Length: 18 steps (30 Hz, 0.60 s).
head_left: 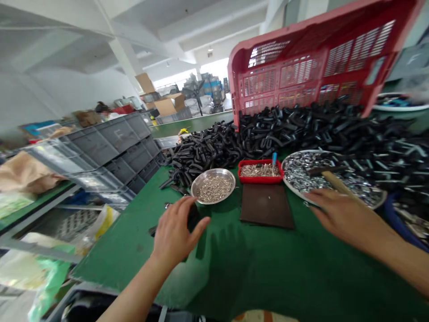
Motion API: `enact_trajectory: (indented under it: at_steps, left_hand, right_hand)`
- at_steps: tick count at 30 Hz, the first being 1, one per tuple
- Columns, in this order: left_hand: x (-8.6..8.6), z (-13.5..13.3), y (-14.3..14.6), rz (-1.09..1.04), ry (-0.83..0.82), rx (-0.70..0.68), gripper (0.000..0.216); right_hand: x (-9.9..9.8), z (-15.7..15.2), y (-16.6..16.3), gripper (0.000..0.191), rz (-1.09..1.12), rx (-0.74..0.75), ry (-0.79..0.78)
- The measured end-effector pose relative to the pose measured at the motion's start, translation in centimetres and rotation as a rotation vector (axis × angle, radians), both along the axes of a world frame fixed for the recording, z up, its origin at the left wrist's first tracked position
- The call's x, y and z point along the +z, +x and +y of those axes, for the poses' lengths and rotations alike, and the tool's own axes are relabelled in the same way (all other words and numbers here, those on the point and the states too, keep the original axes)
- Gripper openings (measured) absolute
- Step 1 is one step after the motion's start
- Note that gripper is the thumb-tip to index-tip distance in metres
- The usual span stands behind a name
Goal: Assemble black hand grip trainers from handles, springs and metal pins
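Observation:
My left hand (176, 228) hovers over the green table with thumb and fingers apart, and a black part (193, 218) shows beneath it, partly hidden. My right hand (338, 217) reaches over the near rim of a wide pan (288, 181) of shiny metal pieces, fingers stretched out. Under its fingertips a small dark piece with a metal end (310, 204) is partly covered. Lying across the pan is a hammer (335, 179) with a wooden handle. Between my hands are a dark square pad (266, 205) with a tiny metal piece on it and a steel bowl (197, 176) of small fasteners.
A red tray (260, 180) holds metal pins and a blue-handled tool (274, 160). Behind it lies a heap of black handle-like parts (208, 150), with a tipped red crate (298, 80) above. Grey stacked crates (114, 143) stand left; a blue container (398, 223) sits right.

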State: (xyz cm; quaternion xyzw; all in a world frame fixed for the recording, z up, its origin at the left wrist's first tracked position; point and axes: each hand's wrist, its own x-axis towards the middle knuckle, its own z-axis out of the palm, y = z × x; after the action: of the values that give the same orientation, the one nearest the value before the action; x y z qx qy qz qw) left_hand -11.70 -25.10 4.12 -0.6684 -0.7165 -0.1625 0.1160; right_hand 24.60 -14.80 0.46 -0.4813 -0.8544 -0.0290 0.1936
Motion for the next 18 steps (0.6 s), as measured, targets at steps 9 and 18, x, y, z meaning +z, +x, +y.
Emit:
enact_trajectory:
  at_steps: [9, 18]
  left_hand:
    - [-4.2, 9.7, 12.0, -0.169, -0.428, -0.400, 0.029]
    - [-7.1, 14.4, 12.6, -0.238, -0.310, -0.243, 0.019]
  right_hand:
    - [-3.0, 6.1, -8.3, 0.024, -0.137, 0.048, -0.237]
    - [-3.9, 6.8, -6.9, 0.025, -0.128, 0.139, -0.250]
